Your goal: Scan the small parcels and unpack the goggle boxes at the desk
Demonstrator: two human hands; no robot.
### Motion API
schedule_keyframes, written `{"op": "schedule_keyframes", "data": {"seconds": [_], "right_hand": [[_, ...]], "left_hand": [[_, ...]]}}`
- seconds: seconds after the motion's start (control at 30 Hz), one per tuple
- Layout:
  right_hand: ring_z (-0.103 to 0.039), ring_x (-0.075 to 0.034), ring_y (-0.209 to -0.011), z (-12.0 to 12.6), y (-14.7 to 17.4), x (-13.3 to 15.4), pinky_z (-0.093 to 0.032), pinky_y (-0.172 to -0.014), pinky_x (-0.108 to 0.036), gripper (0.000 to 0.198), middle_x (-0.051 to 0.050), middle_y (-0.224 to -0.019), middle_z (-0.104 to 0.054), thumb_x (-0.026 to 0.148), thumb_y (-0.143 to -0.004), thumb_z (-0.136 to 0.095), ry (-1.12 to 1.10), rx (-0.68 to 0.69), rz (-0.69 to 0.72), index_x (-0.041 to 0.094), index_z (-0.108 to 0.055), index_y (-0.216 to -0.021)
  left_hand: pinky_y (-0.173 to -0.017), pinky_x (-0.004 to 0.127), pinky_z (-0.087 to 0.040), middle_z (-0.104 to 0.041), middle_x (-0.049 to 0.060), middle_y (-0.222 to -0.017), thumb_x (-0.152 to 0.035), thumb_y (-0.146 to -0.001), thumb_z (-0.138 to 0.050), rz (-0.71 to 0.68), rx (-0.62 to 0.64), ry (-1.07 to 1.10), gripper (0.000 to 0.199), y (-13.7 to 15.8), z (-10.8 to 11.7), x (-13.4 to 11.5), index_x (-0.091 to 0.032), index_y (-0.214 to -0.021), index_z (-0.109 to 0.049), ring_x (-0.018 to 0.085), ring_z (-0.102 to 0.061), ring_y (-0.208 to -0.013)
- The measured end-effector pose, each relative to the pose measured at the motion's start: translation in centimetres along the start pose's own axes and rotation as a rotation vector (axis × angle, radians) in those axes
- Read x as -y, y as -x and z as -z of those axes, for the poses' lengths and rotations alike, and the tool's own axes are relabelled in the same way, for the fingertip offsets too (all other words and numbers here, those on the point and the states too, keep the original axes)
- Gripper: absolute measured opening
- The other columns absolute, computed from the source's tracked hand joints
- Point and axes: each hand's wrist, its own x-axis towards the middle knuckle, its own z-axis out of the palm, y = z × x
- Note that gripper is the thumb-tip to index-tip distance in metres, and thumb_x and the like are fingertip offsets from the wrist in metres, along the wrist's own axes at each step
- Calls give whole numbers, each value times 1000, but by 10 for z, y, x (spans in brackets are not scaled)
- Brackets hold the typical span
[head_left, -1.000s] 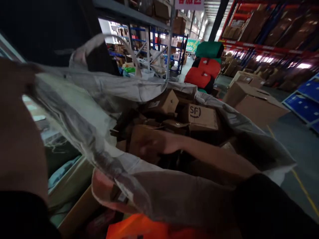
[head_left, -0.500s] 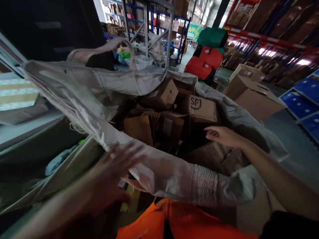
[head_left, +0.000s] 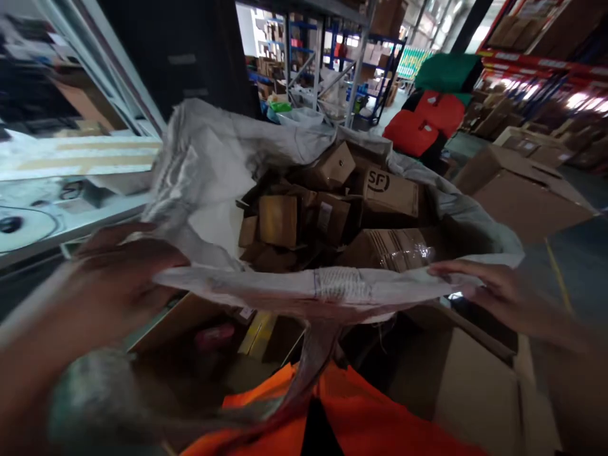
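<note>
A large white woven bulk bag [head_left: 209, 171] gapes in front of me, filled with cardboard boxes. Its near rim is stretched between my two hands. At the left end, my left hand [head_left: 128, 272] is closed around the rim, somewhat blurred. My right hand [head_left: 494, 288] pinches the same rim at the right end. Inside the bag lie a box with SF printed on it [head_left: 390, 193], a brown carton [head_left: 278, 220] and a stack of flattened cardboard [head_left: 389, 247]. A fabric strap [head_left: 318, 354] hangs from the near rim over my orange vest.
Below the rim stands an open cardboard box [head_left: 190, 323] with a pink item inside. Large cartons [head_left: 522, 187] stand to the right. Red and green padded seats [head_left: 422, 123] are behind the bag. A workbench [head_left: 80, 218] runs along the left, with metal shelving [head_left: 318, 63] at the back.
Both hands have come onto the bag's near rim and gripped it. The rim is now pulled level and taut. My view has shifted left, bringing more of the workbench in.
</note>
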Motion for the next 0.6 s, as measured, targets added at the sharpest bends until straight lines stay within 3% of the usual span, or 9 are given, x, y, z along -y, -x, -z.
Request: {"op": "schedule_keyframes", "data": {"seconds": [0.1, 0.23, 0.37, 0.43, 0.53, 0.6], "right_hand": [[-75, -40, -135, -6, 17, -16, -69, -104, -50, 60, -10, -147, -78, 74, -103, -64, 37, -90, 26, 34, -79, -144], [-74, -42, -135, -23, 43, -39, -64, -111, -57, 56, -9, -143, -80, 74, -104, -62, 27, -232, 31, 34, -80, -139], [-73, -43, -137, -34, 82, -67, -61, -116, -63, 55, -10, -145, -78, 72, -103, -64, -30, -363, -62, 32, -78, -138], [-72, -43, -138, -43, 99, -77, -61, -114, -61, 53, -11, -147, -77, 72, -101, -65, -82, -453, -125, 33, -78, -135], [-75, -39, -133, -66, 116, -84, -63, -110, -53, 45, -12, -136, -81, 71, -101, -66, -197, -716, -173, 37, -80, -126], [-80, -39, -117, -93, 122, -86, -63, -107, -55, 47, -14, -120, -84, 72, -97, -71, -284, -968, -168, 31, -82, -117]], "left_hand": [[-128, 46, -44, -79, -3, -105, -23, -95, -57, -63, -36, -199, 19, 10, 1, -43, -26, -108, -71, 23, -74, -97], [-126, 54, -46, -81, 4, -126, -20, -102, -52, 81, 81, -307, 30, 23, -20, -84, -22, -122, -75, 29, -74, -122], [-134, 59, -38, -72, 8, -153, -16, -109, -50, 212, 200, -361, 37, 42, -34, -119, -17, -141, -71, 32, -60, -150], [-138, 61, -31, -61, 9, -167, -19, -110, -53, 249, 199, -361, 43, 54, -38, -132, -19, -151, -66, 35, -47, -162], [-139, 61, -30, -50, 11, -177, -28, -107, -61, 283, 119, -314, 51, 76, -40, -145, -25, -157, -64, 38, -37, -169], [-137, 59, -35, -53, 12, -175, -31, -106, -64, 286, 45, -261, 51, 93, -36, -153, -27, -156, -65, 37, -41, -167]]}}
